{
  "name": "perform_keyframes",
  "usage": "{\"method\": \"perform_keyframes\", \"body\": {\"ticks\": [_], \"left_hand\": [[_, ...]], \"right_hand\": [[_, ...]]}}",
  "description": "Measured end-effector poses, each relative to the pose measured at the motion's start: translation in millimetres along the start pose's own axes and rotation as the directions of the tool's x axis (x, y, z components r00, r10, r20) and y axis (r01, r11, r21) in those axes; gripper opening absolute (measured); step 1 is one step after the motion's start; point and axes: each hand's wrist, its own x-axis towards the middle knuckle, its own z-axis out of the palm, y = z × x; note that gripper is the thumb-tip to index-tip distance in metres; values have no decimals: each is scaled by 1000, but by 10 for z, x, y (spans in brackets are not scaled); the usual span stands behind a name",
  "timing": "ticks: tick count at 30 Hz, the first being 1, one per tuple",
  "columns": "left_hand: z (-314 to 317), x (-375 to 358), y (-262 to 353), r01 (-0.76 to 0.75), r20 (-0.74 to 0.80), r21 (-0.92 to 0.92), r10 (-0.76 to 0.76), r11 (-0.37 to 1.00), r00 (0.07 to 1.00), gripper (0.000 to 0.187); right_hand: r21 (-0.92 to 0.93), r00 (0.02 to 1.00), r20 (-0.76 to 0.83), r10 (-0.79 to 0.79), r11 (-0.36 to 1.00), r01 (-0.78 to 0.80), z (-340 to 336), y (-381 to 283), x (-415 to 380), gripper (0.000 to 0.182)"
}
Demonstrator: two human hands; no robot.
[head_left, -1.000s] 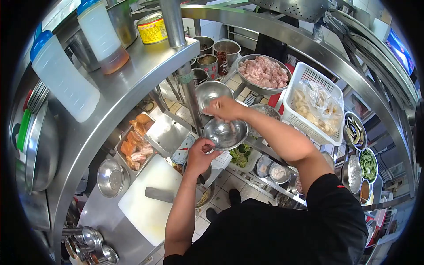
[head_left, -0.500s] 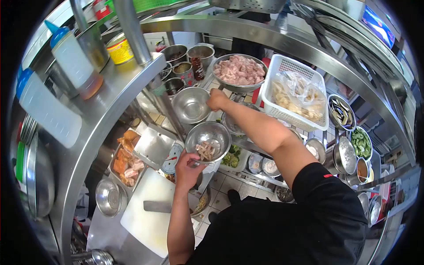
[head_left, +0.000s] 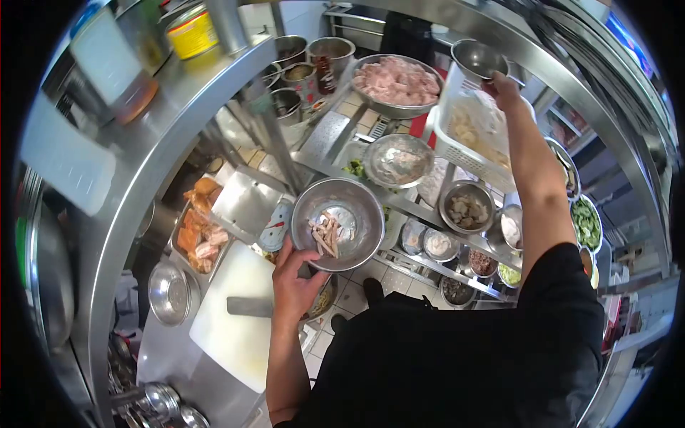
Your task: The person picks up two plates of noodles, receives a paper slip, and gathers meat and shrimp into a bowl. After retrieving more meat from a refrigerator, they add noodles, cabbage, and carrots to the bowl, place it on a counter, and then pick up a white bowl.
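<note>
Hands well apart, each clamped on a bowl. Left hand (head_left: pixel 296 278) pinches the near-left rim of a steel bowl (head_left: pixel 367 232), fingers at the lip; the bowl is held up off any support, pictured beyond the upper right corner of the cutting board (head_left: pixel 235 335) on the worktop (head_left: pixel 168 357). Inside, pale strips (head_left: pixel 327 235) lie in a loose heap toward the holding side. Right hand (head_left: pixel 505 91), arm extended, grips the near rim of a smaller bowl (head_left: pixel 477 58), pictured at the far edge of the white basket (head_left: pixel 464 160); hand blurred, finger placement cannot be told. Handling, by judgement: thin metal, stiff, light for its size, unlikely to break, though smooth and probably slick if wet or greasy. Strips look soft, damp, prone to slide should the bowl tip. Best hold: the rim, thumb and fingers on opposite faces of the wall, a palm beneath if the load grows. One-sided pinch leaves the far lip unsupported; keep level. Same rim hold suits the smaller bowl.
</note>
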Motion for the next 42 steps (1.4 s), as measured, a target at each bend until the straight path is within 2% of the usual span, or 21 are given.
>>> {"method": "perform_keyframes", "body": {"ticks": [1,2,3,5,8,10,13,15,16,17,19,23,25,28,29,30,32,34,36,37,42], "left_hand": [[25,0,-2,-19,26,-12,19,1000,999,39],[44,-6,-21,1,43,-64,2,998,999,38],[66,3,-31,23,67,-114,-15,993,998,38],[84,7,10,-4,110,-164,23,986,994,39],[39,-95,78,33,162,-250,9,968,987,40],[-5,-180,82,34,188,-302,24,953,982,40],[-62,-375,28,86,257,-347,7,934,966,39],[-32,-470,-48,140,327,-398,-2,906,945,41],[5,-509,-94,139,332,-407,5,903,943,41],[51,-540,-143,177,400,-418,6,891,916,41],[178,-585,-190,219,501,-477,58,851,864,38],[507,-605,-83,307,589,-519,74,798,804,33],[641,-617,-36,285,577,-532,95,798,811,32],[815,-607,-65,255,568,-538,122,804,814,32],[859,-605,-83,273,573,-544,114,794,811,32],[901,-596,-100,291,578,-550,106,783,809,31],[978,-529,-128,308,587,-555,102,773,803,31],[1062,-460,-137,337,604,-556,91,760,792,31],[1159,-358,-92,286,587,-555,124,781,800,31],[1200,-305,-59,217,563,-559,175,800,808,32],[1251,-182,111,219,574,-548,173,808,800,29]], "right_hand": [[103,962,-243,124,990,-101,-185,81,30,16],[235,991,-130,30,972,2,-268,175,-136,24],[250,992,-101,79,967,-52,-411,398,94,27],[153,994,-47,94,984,-86,-306,338,-228,31],[-92,968,-246,45,993,-69,-84,-116,-1029,40],[-282,987,-153,-42,959,-3,-166,-273,-1418,34],[-467,979,147,-140,863,193,-246,-363,-2198,17],[-671,923,384,-17,682,291,-172,-288,-2678,13],[-742,824,566,-20,422,520,-192,-111,-2772,17],[-886,898,425,116,255,386,-2,-159,-3080,21],[-901,880,428,205,18,434,67,161,-3173,28],[-912,885,347,311,-109,396,139,623,-3170,29],[-927,908,366,202,-8,375,129,755,-3073,29],[-931,911,363,195,46,361,65,740,-3051,29],[-911,906,402,135,163,380,59,517,-3190,24],[-908,903,408,133,158,387,7,493,-3162,24],[-887,940,340,26,342,311,-44,376,-3105,19],[-866,930,366,23,373,332,-108,255,-3137,15],[-505,897,398,192,862,40,-99,132,-3230,17],[-452,871,437,223,892,-1,-24,-1,-3359,17],[-351,729,630,266,936,-38,204,-149,-3796,19]]}}
